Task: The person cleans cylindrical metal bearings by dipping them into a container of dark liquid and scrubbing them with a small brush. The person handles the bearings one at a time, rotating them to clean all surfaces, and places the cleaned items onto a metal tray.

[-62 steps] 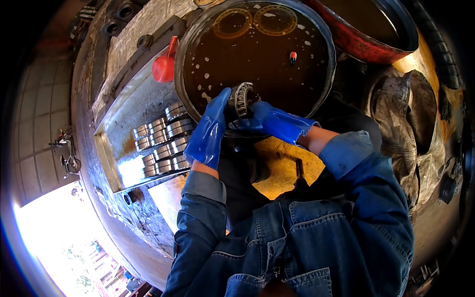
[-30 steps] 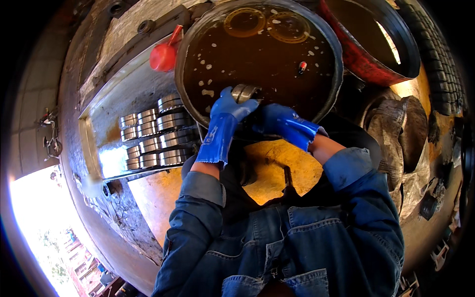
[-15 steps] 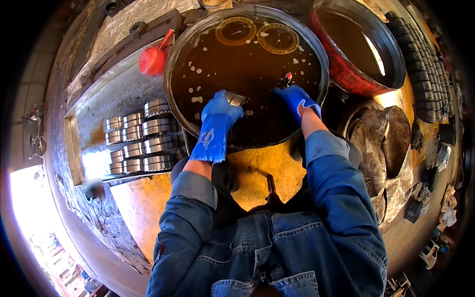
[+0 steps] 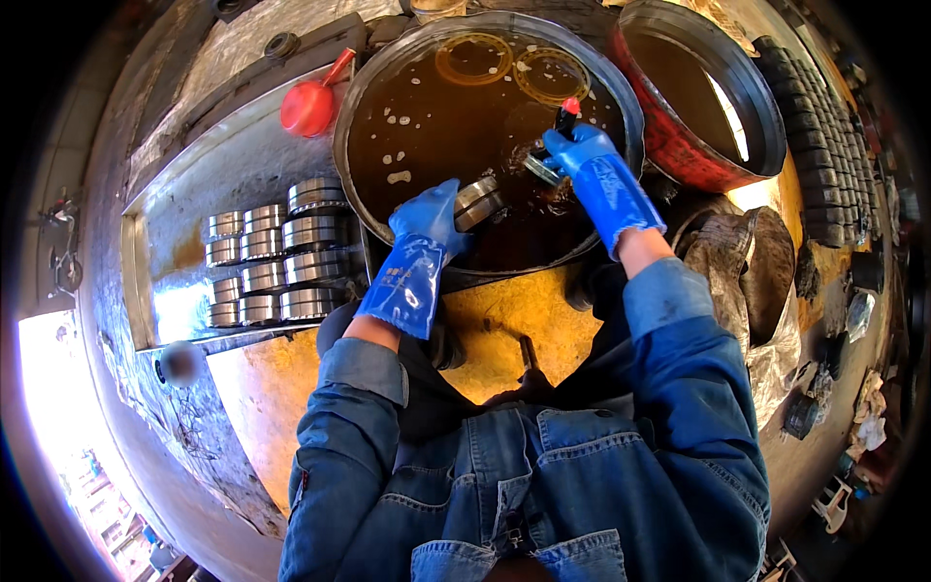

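Observation:
A wide round tub (image 4: 341, 165) of brown liquid stands before me. Over its near left part, my left hand (image 4: 425, 218), in a blue rubber glove, is closed on a shiny metal bearing ring (image 4: 480, 202) held tilted just above the liquid. My right hand (image 4: 585, 155), gloved alike, grips a brush (image 4: 566, 118) with a black handle and red tip. The brush's lower end (image 4: 541, 167) is by the rippling surface, to the right of the ring and apart from it. Two yellowish rings (image 4: 473, 60) lie in the liquid at the tub's far side.
On the left, a metal tray (image 4: 175, 242) holds several stacked shiny bearing rings (image 4: 315, 233). A red dipper (image 4: 308, 109) rests at the tray's far end. Far right stands a red drum (image 4: 669, 145) of brown liquid, with rows of dark blocks (image 4: 824, 165) beyond it.
My right hand has risen out of the liquid, bringing the brush into view. My left hand has shifted slightly down and left, and more of the bearing ring shows.

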